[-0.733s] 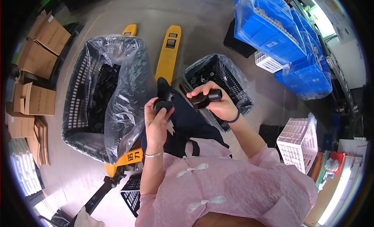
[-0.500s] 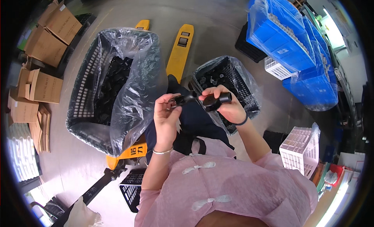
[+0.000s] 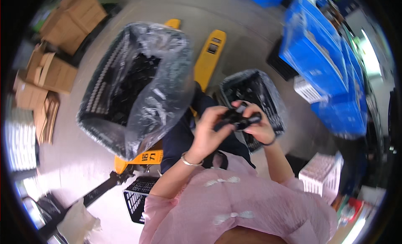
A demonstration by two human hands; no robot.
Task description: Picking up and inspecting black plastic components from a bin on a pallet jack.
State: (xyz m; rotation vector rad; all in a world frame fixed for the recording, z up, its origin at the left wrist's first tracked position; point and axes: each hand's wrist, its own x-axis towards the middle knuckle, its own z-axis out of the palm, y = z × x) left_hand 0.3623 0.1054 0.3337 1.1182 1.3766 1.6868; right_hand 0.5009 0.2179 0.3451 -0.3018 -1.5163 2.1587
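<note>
My left hand (image 3: 208,134), with a silver bangle on its wrist, is closed round a small black plastic fitting (image 3: 225,119). My right hand (image 3: 264,130) grips another black fitting with a short tube end (image 3: 252,118). Both pieces are together in front of my lap, blurred by motion; whether they are joined I cannot tell. Just beyond my right hand stands a black crate (image 3: 274,103) lined with clear plastic, with loose black parts (image 3: 245,92) in it. Left of my knees is a larger lined crate (image 3: 90,105), which holds many black parts (image 3: 134,84).
A yellow pallet jack (image 3: 209,59) runs under the large crate, its handle bar (image 3: 94,198) reaching lower left. Blue bins (image 3: 318,63) stack at right, near a white crate (image 3: 320,175). Cardboard boxes (image 3: 71,24) line the left. A small black basket (image 3: 136,198) sits on the floor.
My hands have come together, bringing the two black fittings, which were held apart, up against each other. The whole view has shifted slightly.
</note>
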